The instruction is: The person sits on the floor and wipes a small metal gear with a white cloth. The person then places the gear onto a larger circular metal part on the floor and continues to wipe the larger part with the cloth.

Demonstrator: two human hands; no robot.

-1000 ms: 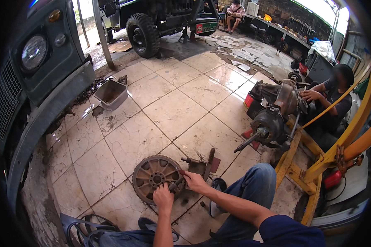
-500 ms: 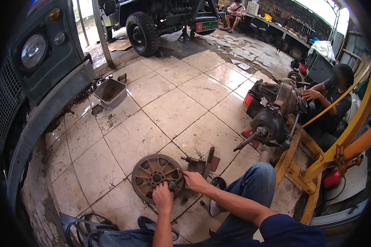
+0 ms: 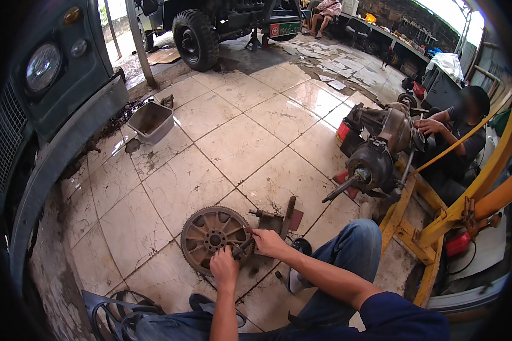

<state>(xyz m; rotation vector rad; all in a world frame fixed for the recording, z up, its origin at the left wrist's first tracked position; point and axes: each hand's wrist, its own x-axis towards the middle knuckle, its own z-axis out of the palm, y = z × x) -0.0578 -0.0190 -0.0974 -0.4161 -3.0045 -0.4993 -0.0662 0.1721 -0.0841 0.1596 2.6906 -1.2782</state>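
A rusty toothed flywheel point(image 3: 194, 241) lies flat on the tiled floor in front of me. Over its near right edge, my left hand point(image 3: 224, 266) has its fingers closed on a small dark metal part point(image 3: 244, 246), whose exact kind I cannot make out. Just right of it, my right hand point(image 3: 270, 243) is closed round a thin reddish-brown handled tool point(image 3: 248, 230); its working end is hard to see. Beyond the right hand sit a metal block with a stub shaft point(image 3: 267, 220) and a long, narrow dark bar point(image 3: 288, 215).
A grey plastic basin point(image 3: 153, 126) stands far left, near a vehicle's bumper point(image 3: 68, 133). At right, an axle assembly point(image 3: 375, 162) rests by a yellow steel frame point(image 3: 418, 238), where another person point(image 3: 461, 131) works. A jeep wheel point(image 3: 194, 41) is at the back.
My right hand has shifted slightly, and the reddish-brown tool and dark metal part sit at a slightly different angle. My left hand stays nearly in place. The view has tilted a little.
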